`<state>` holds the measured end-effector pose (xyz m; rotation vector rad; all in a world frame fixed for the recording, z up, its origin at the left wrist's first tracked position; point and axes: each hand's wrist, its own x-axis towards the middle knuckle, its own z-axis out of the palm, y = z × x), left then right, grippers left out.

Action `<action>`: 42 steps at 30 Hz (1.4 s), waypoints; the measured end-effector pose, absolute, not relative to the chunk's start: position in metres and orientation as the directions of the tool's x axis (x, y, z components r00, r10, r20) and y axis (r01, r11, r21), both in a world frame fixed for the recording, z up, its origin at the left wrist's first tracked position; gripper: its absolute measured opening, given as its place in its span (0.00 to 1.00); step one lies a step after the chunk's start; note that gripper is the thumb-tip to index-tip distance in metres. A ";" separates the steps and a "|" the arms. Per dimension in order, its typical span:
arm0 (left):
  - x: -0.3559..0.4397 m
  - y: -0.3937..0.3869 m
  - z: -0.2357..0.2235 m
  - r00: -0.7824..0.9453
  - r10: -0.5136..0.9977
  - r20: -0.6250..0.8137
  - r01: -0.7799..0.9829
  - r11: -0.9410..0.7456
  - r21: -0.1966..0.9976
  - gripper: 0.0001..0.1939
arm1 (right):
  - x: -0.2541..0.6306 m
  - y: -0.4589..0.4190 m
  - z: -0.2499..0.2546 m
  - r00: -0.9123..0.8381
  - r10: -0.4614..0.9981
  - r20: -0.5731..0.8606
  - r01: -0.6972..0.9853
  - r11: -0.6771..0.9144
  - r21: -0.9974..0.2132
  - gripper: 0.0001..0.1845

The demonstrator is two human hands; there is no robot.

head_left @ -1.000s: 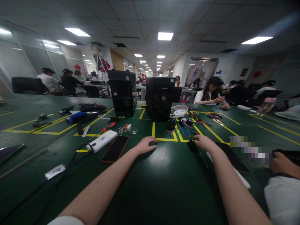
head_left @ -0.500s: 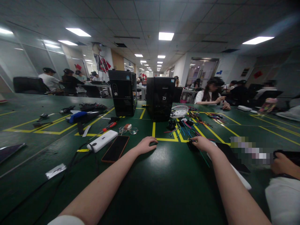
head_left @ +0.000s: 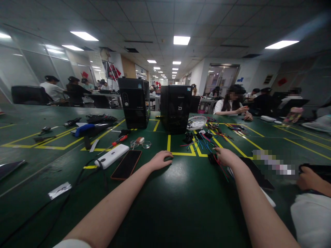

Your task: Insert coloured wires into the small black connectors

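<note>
My left hand [head_left: 161, 160] rests on the green tabletop [head_left: 178, 206], fingers loosely bent and thumb apart, with nothing in it. Beside it lies a dark phone [head_left: 126, 164] with an orange edge. My right hand [head_left: 226, 157] has its fingers closed at a small black connector [head_left: 212, 158] with red and green wires trailing toward me. Part of the connector is hidden by the fingers. Just beyond lies a bundle of black connectors with coloured wires [head_left: 204, 139]. Right of my right forearm is a dark flat tablet-like panel [head_left: 258, 175].
Two black computer towers [head_left: 177, 110] stand ahead. A white basket [head_left: 197, 122], eyeglasses [head_left: 146, 144], a red screwdriver [head_left: 120, 140], a white power bank [head_left: 112, 156] and cables lie about. A neighbour's hand [head_left: 309, 179] is at the right; another person [head_left: 232, 103] sits across.
The black connector at my right hand has turned; red wires now show beside the green. My right fingers have shifted slightly. My left hand stays put.
</note>
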<state>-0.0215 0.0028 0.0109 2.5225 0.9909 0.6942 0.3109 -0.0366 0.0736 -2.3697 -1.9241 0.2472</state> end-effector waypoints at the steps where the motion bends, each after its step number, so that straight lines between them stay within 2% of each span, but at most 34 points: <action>1: -0.022 0.003 0.011 0.638 0.703 0.313 0.535 -0.698 0.476 0.15 | 0.312 -0.037 0.077 0.225 0.970 -0.096 0.953 -0.240 -0.186 0.23; 6: -0.022 0.003 0.010 0.634 0.708 0.313 0.541 -0.694 0.475 0.14 | 0.310 -0.047 0.091 0.327 0.909 -0.256 0.864 -0.398 -0.310 0.29; 11: -0.021 0.004 0.008 0.639 0.698 0.325 0.543 -0.708 0.452 0.14 | 0.308 -0.051 0.093 0.293 0.881 -0.372 0.870 -0.407 -0.279 0.28; 21: -0.022 0.003 0.010 0.640 0.699 0.320 0.534 -0.704 0.468 0.15 | 0.319 -0.039 0.073 0.219 0.910 -0.351 0.924 -0.309 -0.226 0.27; 27: -0.021 0.002 0.010 0.635 0.705 0.316 0.532 -0.695 0.484 0.14 | 0.309 -0.041 0.075 0.230 0.897 -0.379 0.929 -0.318 -0.191 0.22; 31: -0.022 0.003 0.010 0.631 0.707 0.319 0.535 -0.694 0.481 0.15 | 0.295 -0.052 0.086 0.288 0.862 -0.418 0.909 -0.383 -0.165 0.19; 37: -0.021 0.003 0.009 0.630 0.708 0.318 0.541 -0.695 0.474 0.14 | 0.282 -0.046 0.076 0.261 0.931 -0.255 0.965 -0.252 0.067 0.19; 40: -0.019 0.005 0.008 0.608 0.722 0.329 0.536 -0.679 0.501 0.14 | 0.258 -0.045 0.066 0.178 0.969 -0.173 0.982 -0.164 0.091 0.21; 42: -0.018 0.006 0.007 0.572 0.745 0.342 0.525 -0.653 0.545 0.14 | 0.231 -0.049 0.059 0.066 0.997 -0.051 0.993 -0.060 0.103 0.21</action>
